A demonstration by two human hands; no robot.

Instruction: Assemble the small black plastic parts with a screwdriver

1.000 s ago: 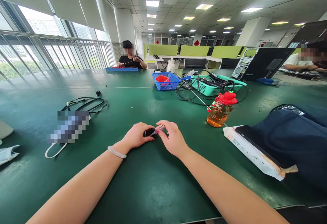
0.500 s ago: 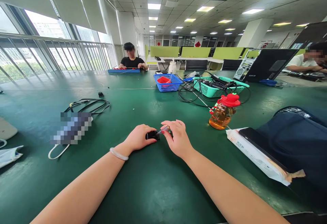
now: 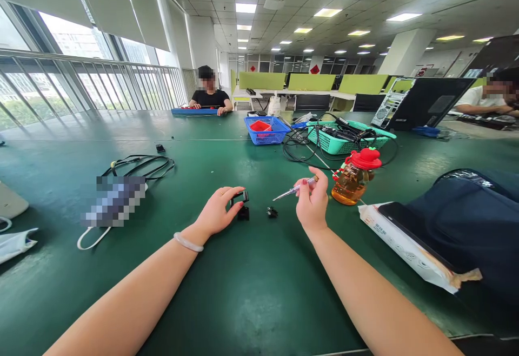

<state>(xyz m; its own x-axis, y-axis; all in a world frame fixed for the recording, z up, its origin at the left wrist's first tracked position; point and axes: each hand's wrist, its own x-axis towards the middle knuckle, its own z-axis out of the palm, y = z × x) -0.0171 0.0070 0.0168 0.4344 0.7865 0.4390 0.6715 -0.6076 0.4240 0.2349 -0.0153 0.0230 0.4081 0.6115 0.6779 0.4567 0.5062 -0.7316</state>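
Observation:
My left hand (image 3: 218, 211) pinches a small black plastic part (image 3: 240, 197) just above the green table (image 3: 243, 291). Under it lies a second black piece (image 3: 244, 214), and a third small black piece (image 3: 272, 212) lies a little to the right. My right hand (image 3: 312, 204) is raised off the table, fingers closed on a thin screwdriver (image 3: 292, 189) with a clear handle, its tip pointing left toward the parts. A pale bangle sits on my left wrist.
An amber bottle with a red lid (image 3: 352, 177) stands right of my right hand. A phone on a white packet (image 3: 409, 239) and a dark blue bag (image 3: 470, 221) lie at right. Blue basket (image 3: 265, 129), teal basket (image 3: 344, 137) with cables, black cable (image 3: 138, 165) farther back. Other people sit at the far side.
My hands were together over the black part on the table. Now they have parted: the right lifted the screwdriver up and right, the left lifted one piece, and two pieces lie loose.

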